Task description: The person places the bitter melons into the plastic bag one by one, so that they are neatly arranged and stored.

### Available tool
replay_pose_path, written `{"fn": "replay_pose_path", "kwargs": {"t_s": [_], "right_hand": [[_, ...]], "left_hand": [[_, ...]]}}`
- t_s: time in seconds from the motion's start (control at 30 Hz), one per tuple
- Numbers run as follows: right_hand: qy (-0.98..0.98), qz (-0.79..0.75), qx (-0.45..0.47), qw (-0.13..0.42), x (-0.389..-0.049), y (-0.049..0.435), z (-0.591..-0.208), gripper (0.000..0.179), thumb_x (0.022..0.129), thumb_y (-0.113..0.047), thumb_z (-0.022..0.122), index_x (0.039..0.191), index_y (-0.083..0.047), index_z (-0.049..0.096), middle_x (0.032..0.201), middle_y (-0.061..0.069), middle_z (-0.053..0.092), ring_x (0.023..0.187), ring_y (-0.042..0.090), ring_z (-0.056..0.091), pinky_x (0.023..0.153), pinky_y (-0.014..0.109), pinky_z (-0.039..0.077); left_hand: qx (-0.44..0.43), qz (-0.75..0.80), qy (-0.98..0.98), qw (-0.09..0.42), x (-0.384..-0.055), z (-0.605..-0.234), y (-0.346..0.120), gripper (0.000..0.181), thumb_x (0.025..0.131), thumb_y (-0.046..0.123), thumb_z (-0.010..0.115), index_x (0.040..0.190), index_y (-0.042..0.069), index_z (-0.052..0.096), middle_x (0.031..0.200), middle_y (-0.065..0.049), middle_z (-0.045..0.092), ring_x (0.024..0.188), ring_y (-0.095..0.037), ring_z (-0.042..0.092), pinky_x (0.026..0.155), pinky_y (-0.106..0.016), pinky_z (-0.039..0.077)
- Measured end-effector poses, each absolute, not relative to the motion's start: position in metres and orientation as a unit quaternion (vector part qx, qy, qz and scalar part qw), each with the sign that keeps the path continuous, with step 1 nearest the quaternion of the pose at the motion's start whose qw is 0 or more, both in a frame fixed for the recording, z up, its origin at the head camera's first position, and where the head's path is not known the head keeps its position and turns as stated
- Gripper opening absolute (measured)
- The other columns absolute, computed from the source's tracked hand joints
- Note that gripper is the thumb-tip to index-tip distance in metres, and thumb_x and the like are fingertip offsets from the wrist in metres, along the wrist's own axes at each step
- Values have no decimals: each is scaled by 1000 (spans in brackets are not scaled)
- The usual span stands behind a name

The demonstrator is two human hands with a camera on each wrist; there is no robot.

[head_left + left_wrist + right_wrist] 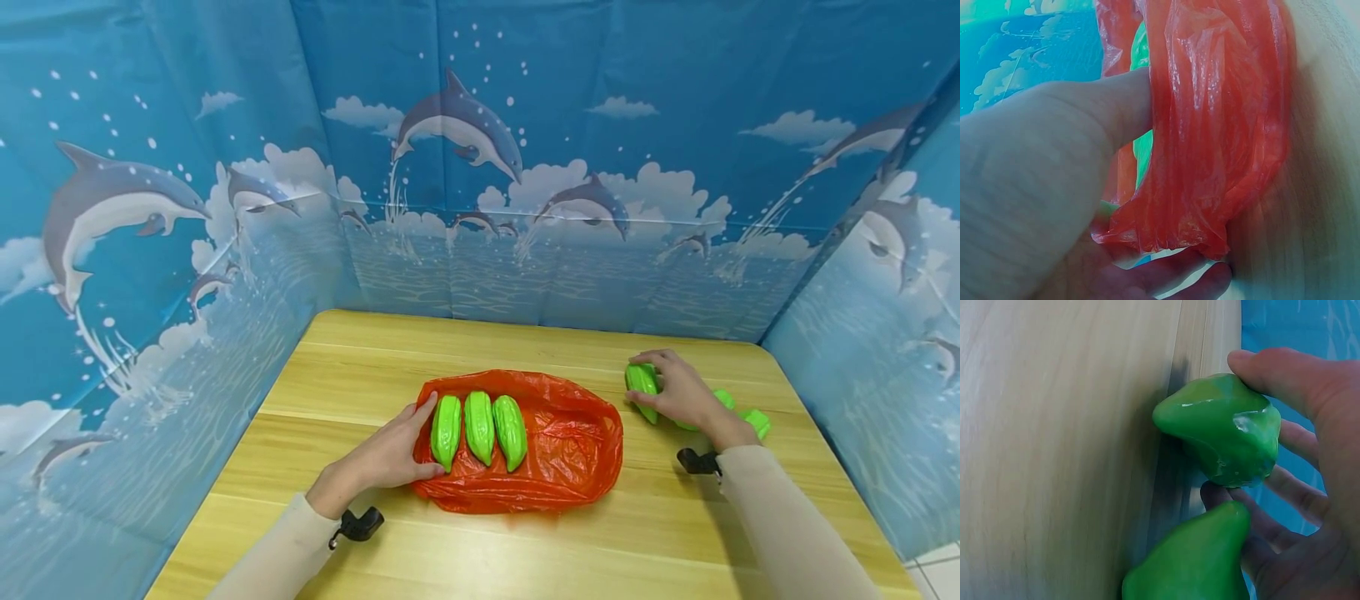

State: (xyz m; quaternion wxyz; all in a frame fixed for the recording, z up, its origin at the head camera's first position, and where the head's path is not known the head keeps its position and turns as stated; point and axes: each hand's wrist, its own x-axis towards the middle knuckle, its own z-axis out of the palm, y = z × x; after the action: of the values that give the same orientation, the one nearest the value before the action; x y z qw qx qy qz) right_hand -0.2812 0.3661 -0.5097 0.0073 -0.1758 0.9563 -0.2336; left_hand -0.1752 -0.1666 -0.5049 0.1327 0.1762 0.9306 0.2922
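At the left end of an opened red plastic bag [573, 454], my left hand [388, 450] grips the bag's edge. In the left wrist view one digit reaches inside the bag [1216, 125] while other fingers lie outside under its gathered rim. Three ridged green star fruits [479, 429] lie side by side in the bag, close to that hand. Over on the right, my right hand [684, 393] holds another star fruit [641, 387] between thumb and fingers. The right wrist view shows this star fruit [1225, 431] glossy and pointed, with a second star fruit [1194, 556] just below it.
More star fruits [757, 423] lie on the wooden table [465, 558] beneath and beside the right forearm, partly hidden. A blue dolphin-print curtain [540, 275] stands around the back and both sides. Black devices [362, 523] are strapped at both wrists.
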Motion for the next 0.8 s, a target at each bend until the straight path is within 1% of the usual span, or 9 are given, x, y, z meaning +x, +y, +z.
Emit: {"fn": "replay_pose_path", "kwargs": {"t_s": [0.27, 0.53, 0.67, 0.8], "right_hand": [[956, -239, -173, 3, -279, 361, -510, 67, 106, -30, 90, 159, 1, 65, 163, 37, 56, 142, 61, 64, 115, 77, 58], [956, -244, -163, 2, -276, 361, -508, 67, 105, -30, 91, 159, 1, 65, 165, 37, 54, 137, 61, 67, 111, 75, 61], [955, -246, -162, 1, -275, 361, -508, 69, 105, -32, 91, 159, 1, 64, 165, 38, 53, 135, 62, 68, 110, 76, 61], [953, -254, -164, 2, -274, 360, -508, 68, 105, -33, 90, 159, 0, 64, 166, 37, 53, 137, 62, 67, 111, 75, 60]], "left_hand": [[180, 292, 930, 132, -175, -504, -166, 121, 97, 38, 97, 187, 6, 23, 187, -30, 35, 169, -48, 48, 137, -63, 46], [184, 289, 931, 128, -175, -502, -165, 119, 97, 35, 97, 186, 4, 23, 185, -31, 38, 168, -48, 50, 138, -62, 46], [181, 287, 932, 131, -174, -502, -164, 119, 98, 35, 97, 187, 5, 23, 187, -31, 36, 169, -49, 48, 138, -62, 45], [179, 284, 932, 135, -173, -500, -164, 120, 98, 37, 97, 187, 5, 23, 188, -31, 33, 170, -49, 47, 138, -62, 45]]}}
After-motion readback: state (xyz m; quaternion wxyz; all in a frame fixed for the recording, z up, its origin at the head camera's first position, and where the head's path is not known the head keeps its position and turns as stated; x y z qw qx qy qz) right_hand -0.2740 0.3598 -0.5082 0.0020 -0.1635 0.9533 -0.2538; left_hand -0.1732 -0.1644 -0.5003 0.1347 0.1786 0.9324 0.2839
